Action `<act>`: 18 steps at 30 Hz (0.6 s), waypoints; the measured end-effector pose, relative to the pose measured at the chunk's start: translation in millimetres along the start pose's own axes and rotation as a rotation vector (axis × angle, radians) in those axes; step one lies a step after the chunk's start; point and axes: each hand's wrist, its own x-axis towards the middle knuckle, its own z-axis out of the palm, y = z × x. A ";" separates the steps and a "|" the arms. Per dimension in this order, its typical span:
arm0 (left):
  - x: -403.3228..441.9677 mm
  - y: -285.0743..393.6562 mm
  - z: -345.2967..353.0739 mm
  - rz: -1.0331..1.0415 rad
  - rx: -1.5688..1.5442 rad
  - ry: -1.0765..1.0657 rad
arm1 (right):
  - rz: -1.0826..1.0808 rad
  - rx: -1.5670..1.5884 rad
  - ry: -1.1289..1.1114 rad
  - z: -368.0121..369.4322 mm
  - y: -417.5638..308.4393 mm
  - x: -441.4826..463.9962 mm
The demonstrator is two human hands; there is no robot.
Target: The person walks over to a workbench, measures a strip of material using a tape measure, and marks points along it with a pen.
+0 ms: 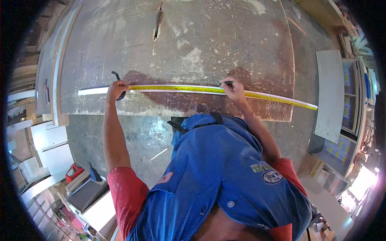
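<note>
One yellow tape measure (177, 88) lay along white strip (93, 91) on worktop (181, 52), o/hanging R edge; L hand (116, 89) was clamped on tape's L end, R hand (235, 90), well apart, pinched dark pen (228, 82).

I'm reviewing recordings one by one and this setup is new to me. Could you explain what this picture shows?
There is no robot here: these are a person's own bare hands. The single picture comes from a camera worn on that person's head, looking forward and down, so the blue garment at the bottom is the wearer's. On the scuffed worktable lies a long white strip, with a yellow tape measure stretched along it; both reach past the table's right edge. The left hand holds the tape's left part along with a dark object, perhaps its case. The right hand holds a dark pen or pencil over the tape.
</note>
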 end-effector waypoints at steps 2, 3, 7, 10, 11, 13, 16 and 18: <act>1.9 -2.4 1.3 0.016 -0.031 -0.001 | -0.012 -0.013 -0.124 5.2 -19.5 6.0; -6.1 6.9 -0.1 -0.003 0.008 0.021 | -0.016 -0.010 -0.113 3.8 -26.9 7.4; -4.9 2.4 4.5 0.051 -0.005 0.062 | 0.120 0.036 -0.041 -21.9 -8.8 16.7; -10.2 12.3 0.7 -0.031 0.010 0.037 | 0.093 0.043 -0.040 -31.8 -0.4 14.3; -11.7 15.5 -0.1 -0.033 0.010 0.037 | 0.094 0.044 -0.042 -28.1 0.8 13.1; -7.6 10.8 -0.5 -0.009 0.059 0.030 | 0.030 0.089 -0.065 -13.9 0.2 11.6; -5.5 6.9 0.3 0.005 0.017 0.038 | -0.097 0.032 -0.085 11.8 -8.0 13.7; -7.7 9.8 -0.8 0.003 0.029 0.043 | -0.160 0.004 -0.098 24.5 -14.1 15.3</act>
